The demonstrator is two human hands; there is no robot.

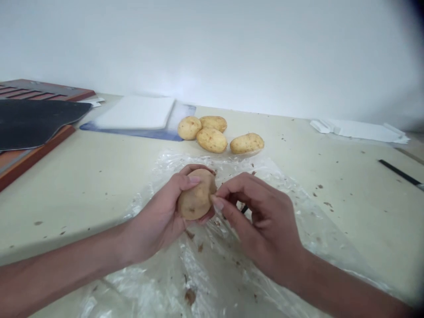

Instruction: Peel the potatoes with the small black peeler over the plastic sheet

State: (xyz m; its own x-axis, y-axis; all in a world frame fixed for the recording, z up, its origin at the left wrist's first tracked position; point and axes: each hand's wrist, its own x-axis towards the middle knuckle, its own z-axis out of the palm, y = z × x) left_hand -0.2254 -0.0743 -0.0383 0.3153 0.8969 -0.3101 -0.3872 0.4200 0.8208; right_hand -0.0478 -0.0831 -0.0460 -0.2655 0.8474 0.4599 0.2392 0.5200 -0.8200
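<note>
A brown potato [196,196] rests in my left hand [162,216], whose thumb lies over its top and fingers wrap behind it. My right hand [268,225] pinches at the potato's right edge with thumb and index finger; what is between the fingertips is too small to tell. Part of a thin dark object shows beneath the right fingers. Under both hands a clear plastic sheet [205,282] is spread, with bits of brown peel scattered over it. Beyond it lie several yellowish potatoes: three grouped together [212,140] and one [247,143] apart on the right.
White sheets [135,112] lie on a blue-edged sheet at the back left. A dark mat [36,121] covers a reddish-brown frame [39,154] at far left. White folded paper [361,131] and a black strip [399,173] are at the right, on the pale table [99,176].
</note>
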